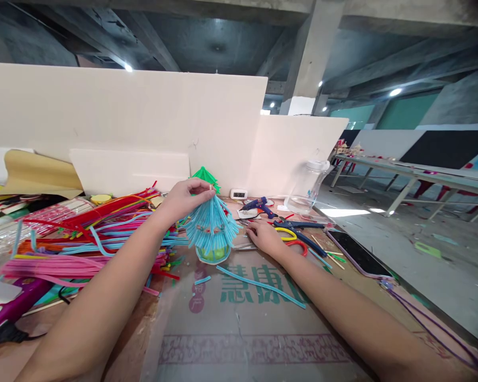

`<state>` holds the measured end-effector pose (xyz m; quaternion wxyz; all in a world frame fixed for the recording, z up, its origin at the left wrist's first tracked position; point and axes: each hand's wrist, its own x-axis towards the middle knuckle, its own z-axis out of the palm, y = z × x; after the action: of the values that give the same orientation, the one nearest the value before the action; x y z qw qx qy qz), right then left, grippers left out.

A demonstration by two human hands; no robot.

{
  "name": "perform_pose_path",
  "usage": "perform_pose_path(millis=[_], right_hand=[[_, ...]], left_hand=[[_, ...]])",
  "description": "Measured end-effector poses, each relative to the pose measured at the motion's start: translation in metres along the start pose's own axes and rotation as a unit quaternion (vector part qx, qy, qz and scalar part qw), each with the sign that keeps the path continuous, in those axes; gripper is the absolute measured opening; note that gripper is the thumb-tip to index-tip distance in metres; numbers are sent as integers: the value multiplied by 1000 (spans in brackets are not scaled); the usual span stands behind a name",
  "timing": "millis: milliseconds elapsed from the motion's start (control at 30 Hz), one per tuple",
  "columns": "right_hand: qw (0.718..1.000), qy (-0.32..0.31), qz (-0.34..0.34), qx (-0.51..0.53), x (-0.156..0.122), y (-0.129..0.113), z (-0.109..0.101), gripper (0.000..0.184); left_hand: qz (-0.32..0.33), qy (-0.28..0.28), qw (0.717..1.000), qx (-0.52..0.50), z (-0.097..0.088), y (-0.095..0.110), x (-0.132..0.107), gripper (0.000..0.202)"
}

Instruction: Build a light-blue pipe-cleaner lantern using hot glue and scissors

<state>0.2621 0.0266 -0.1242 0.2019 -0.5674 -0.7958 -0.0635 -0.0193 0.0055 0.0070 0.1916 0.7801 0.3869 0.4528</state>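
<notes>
A light-blue tiered model tree of fuzzy pipe cleaners (212, 227) stands upright on the work surface, with a round green base showing under its lowest tier. My left hand (189, 197) pinches the tree's tip between thumb and fingers. To the right of the tree, my right hand (265, 237) rests low on the table, fingers curled down and closed around something too hidden to make out. Beside it lie scissors with yellow and red handles (292, 237) and a dark-blue glue gun (258, 205). A cut blue pipe cleaner (263, 286) lies in front.
Bundled colourful pipe cleaners (103, 241) cover the left side. A green tree top (205, 178) shows behind my left hand. Further back are a small white digital clock (238, 194) and a clear jug (306, 185). A phone (358, 253) lies along the right table edge.
</notes>
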Motion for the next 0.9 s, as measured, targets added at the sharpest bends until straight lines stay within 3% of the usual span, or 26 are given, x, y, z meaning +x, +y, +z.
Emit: perform_pose_path(millis=[167, 900], right_hand=[[1000, -6, 2, -11, 0, -2, -2, 27], [1000, -3, -1, -5, -1, -1, -3, 27]], left_hand=[[-14, 36, 999, 10, 2, 3, 0, 38], [-42, 72, 996, 31, -8, -4, 2, 40]])
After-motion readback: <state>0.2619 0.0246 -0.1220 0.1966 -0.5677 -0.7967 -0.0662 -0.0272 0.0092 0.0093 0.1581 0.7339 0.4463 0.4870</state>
